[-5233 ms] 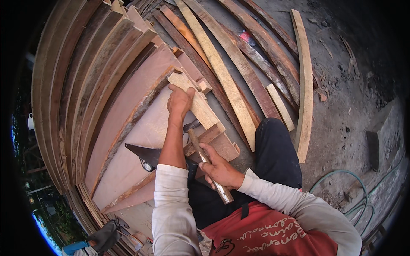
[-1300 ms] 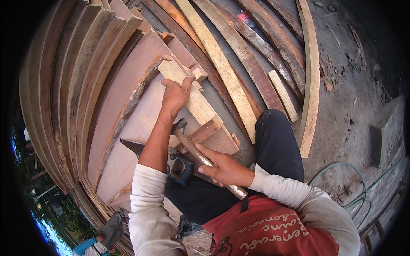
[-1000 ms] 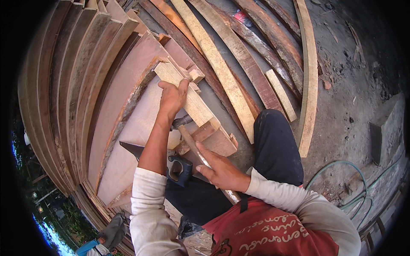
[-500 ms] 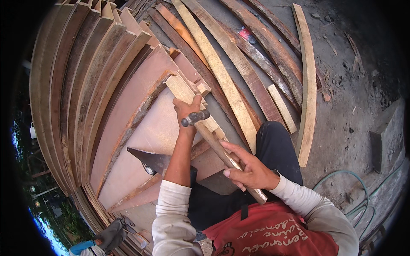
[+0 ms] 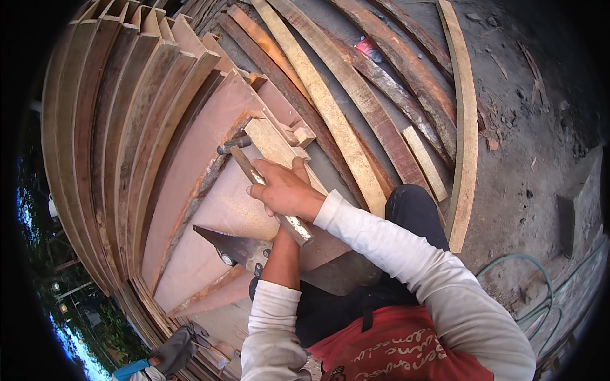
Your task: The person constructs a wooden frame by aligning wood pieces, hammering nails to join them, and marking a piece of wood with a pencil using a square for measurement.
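Observation:
My right hand [image 5: 289,190] is closed round the handle of a hammer [image 5: 235,146], crossing over my left arm. The hammer's head is beside the near face of a pale wooden block [image 5: 270,136], over the plywood panel. Most of my left hand [image 5: 300,169] is hidden beneath the right; what looks like its thumb lies against the block, which it grips. Below, a handsaw [image 5: 222,244] lies with its toothed blade on the panel [image 5: 203,228], partly covered by my left forearm. A rough-edged curved timber [image 5: 197,193] borders the panel.
Curved wooden ribs [image 5: 124,140] stand in a row at left. Several long planks [image 5: 356,95] lie on the ground at the upper right. A green hose [image 5: 546,279] curls at the lower right, near a concrete block [image 5: 575,203]. Another person's arm shows at the lower left.
My right hand has swung the hammer left and up across my left hand. The hammer's head moved from over the left wrist to beside the block's left side.

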A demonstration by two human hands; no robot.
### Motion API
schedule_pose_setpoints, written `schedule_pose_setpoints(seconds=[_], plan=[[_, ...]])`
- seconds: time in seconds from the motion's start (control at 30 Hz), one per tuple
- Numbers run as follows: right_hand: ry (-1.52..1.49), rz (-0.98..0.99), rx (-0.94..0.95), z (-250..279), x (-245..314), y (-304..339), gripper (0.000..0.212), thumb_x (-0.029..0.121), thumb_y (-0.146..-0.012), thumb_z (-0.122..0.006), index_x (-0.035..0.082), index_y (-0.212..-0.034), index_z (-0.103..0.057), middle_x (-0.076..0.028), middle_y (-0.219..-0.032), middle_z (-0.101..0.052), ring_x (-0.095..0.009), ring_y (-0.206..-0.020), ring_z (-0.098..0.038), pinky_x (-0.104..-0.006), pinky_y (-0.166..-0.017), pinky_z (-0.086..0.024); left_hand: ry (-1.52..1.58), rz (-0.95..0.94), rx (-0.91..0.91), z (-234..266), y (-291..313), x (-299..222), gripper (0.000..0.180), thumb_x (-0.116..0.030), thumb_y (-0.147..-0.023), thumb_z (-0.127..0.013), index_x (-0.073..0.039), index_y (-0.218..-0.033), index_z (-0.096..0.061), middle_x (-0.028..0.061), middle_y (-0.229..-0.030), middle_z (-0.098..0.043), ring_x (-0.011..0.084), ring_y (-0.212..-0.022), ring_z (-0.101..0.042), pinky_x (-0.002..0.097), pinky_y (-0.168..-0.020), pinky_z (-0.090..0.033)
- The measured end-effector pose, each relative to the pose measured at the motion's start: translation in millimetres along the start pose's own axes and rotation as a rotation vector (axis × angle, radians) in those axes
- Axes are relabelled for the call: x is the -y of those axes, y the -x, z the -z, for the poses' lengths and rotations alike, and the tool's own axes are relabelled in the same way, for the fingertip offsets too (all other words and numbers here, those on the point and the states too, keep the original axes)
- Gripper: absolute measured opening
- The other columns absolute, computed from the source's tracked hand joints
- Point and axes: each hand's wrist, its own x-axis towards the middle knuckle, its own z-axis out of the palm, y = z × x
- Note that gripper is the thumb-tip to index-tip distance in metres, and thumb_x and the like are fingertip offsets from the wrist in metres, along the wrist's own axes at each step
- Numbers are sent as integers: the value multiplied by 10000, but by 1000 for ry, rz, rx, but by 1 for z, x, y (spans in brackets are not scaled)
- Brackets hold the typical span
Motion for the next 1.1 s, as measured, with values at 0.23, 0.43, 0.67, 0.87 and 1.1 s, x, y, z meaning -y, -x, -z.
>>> schedule_pose_setpoints(seconds=[0.23, 0.43, 0.67, 0.87, 1.1], plan=[[26, 375, -119, 9, -2, 22, 477, 283, -938, -553, -1, -1320, -529, -178, -905, -682, -339, -866, -673, -477, -956, -324, 74, -286, 35, -5, -12, 39, 562, -297, -853, -730, 61, -1185, -453, 288, -1197, -572, 450, -1098, -606, 497, -969, -479], [175, 172, 107, 77, -19, 35, 355, 286, -1055, -481, -2, -1260, -458, -304, -819, -645, -533, -866, -626, -589, -760, -458, 105, -322, -11, -1, -9, 29, 544, -311, -861, -725, 46, -1165, -449, 272, -1179, -568, 446, -1071, -610, 501, -940, -491], [428, 98, 153, 87, -33, 28, 294, 325, -1076, -485, 40, -1125, -435, -328, -777, -607, -544, -801, -610, -605, -703, -432, 103, 5, -5, 25, 10, -16, 598, -252, -821, -767, 52, -1210, -429, 311, -1250, -552, 497, -1147, -588, 532, -987, -484], [621, 68, 198, 85, -35, 25, 303, 345, -1075, -446, 49, -1124, -403, -323, -802, -653, -552, -817, -630, -630, -762, -459, 108, 64, -14, 35, 11, -17, 631, -279, -815, -777, 46, -1231, -431, 297, -1260, -554, 478, -1155, -593, 524, -994, -492], [596, 71, 97, 71, -23, 30, 331, 350, -1046, -530, 49, -1145, -435, -318, -768, -651, -542, -786, -642, -615, -711, -473, 274, -65, 277, 67, -9, 18, 568, -344, -871, -714, 30, -1253, -522, 278, -1292, -597, 444, -1199, -595, 487, -1038, -470]])
